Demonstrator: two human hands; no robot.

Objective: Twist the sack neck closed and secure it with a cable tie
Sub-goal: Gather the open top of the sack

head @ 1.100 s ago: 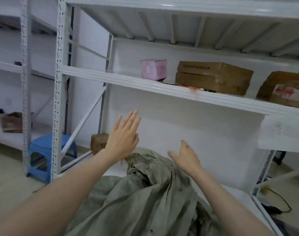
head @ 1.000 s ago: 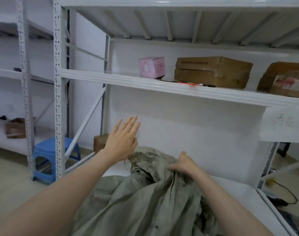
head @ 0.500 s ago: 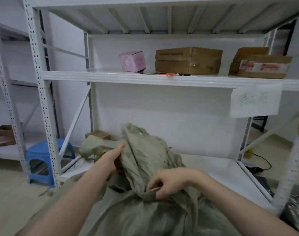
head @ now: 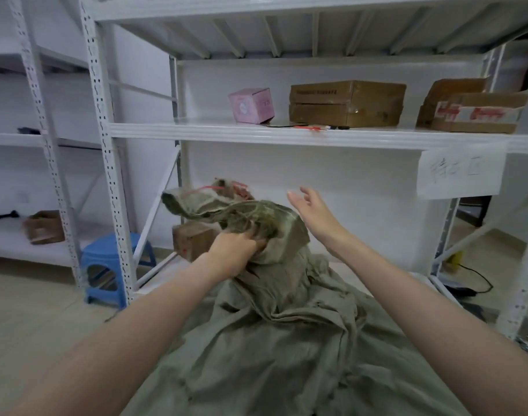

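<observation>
Right hand (head: 315, 216) has let go, now spread beside the neck; left hand (head: 237, 250) grips it. Grey-green woven sack (head: 271, 340) looks soft, floppy: hold just below the bunched neck (head: 250, 217).

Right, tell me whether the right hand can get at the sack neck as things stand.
Probably yes. The right hand hovers open just right of the sack neck with nothing between them; the left hand grips the neck from the left, leaving its right side free.

paper sign (head: 460, 171), handwriting illegible, carton (head: 472, 114), red print too blurred
</observation>
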